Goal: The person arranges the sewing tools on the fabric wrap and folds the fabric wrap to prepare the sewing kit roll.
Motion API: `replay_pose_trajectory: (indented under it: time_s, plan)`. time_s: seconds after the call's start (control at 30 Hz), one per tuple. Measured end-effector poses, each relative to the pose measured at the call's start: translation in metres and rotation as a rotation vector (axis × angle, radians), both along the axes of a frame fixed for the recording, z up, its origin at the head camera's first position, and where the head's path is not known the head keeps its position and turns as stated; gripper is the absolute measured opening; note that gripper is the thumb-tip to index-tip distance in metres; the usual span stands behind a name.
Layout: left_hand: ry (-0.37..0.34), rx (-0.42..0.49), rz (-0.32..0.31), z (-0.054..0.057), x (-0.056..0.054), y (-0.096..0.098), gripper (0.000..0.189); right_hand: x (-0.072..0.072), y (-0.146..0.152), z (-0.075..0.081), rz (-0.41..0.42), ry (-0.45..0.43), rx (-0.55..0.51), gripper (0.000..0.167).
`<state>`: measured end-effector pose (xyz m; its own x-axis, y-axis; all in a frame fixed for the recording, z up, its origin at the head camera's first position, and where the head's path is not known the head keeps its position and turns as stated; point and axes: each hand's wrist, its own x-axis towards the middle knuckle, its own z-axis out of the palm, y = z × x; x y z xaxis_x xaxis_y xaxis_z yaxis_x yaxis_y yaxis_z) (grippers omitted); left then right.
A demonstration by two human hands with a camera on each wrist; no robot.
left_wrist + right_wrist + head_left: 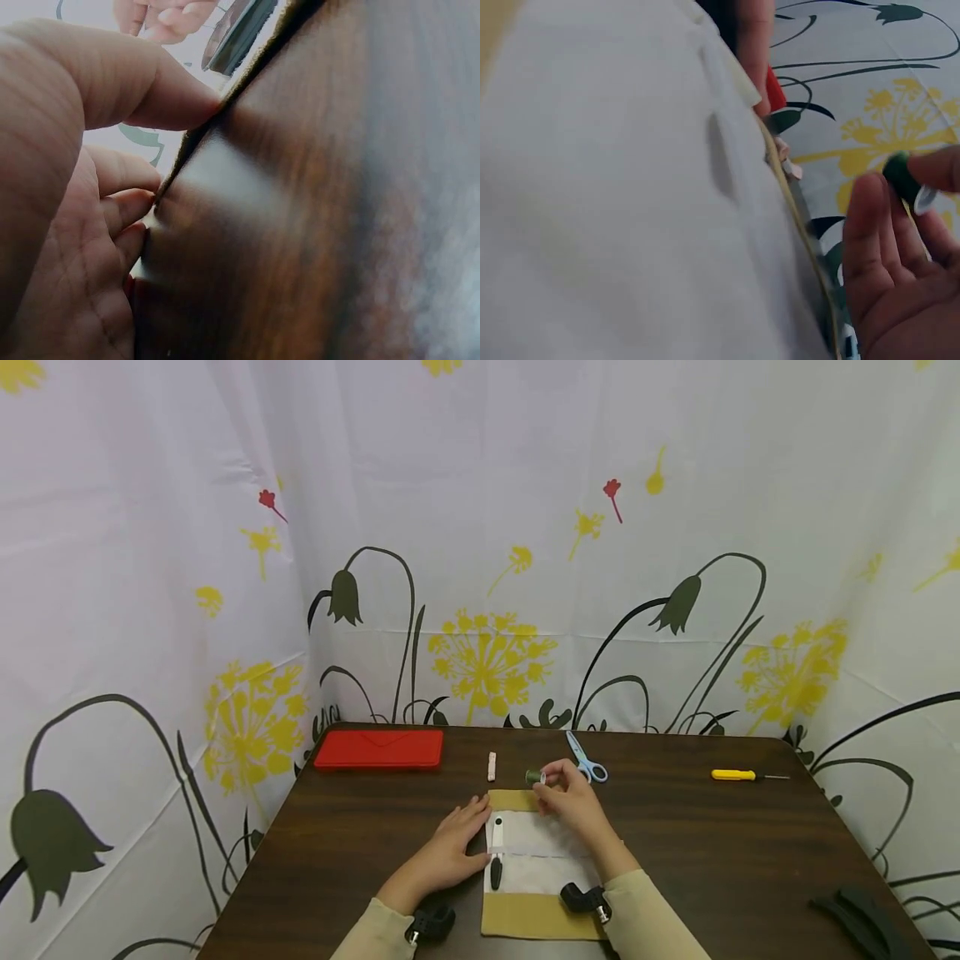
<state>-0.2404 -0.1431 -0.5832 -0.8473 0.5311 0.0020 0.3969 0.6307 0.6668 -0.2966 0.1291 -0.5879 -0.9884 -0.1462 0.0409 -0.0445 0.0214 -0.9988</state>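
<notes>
My right hand [573, 802] pinches a small spool of green thread [534, 777] between thumb and fingertips, above the far end of a mustard-and-white cloth [540, 916]. The spool [902, 178] shows its white end in the right wrist view. My left hand [448, 852] lies with its fingers extended along the cloth's left edge. In the left wrist view the left thumb [176, 97] touches that edge. A slim white tool with a black end [496, 872] lies lengthwise on the cloth near the left hand.
Beyond the cloth lie a pale pink-white stick-like piece [492, 767] and light-blue scissors [587, 760]. A red case [379, 749] sits at the back left. A yellow-handled screwdriver-like tool [735, 775] lies right, a dark curved object [862, 920] front right. Patterned curtains surround the table.
</notes>
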Motion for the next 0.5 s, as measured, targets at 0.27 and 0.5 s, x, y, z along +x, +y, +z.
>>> replay_pose_trajectory:
  time_s: [0.27,0.5]
  plan:
    - [0.005,-0.01,-0.002,-0.003,0.0,0.0,0.079,0.016,-0.002,-0.018,0.18,-0.057,-0.043,0.025]
    - [-0.052,0.112,0.076,0.0,0.0,0.006,0.06,0.018,0.002,-0.026,0.197,-0.083,-0.139,0.018]
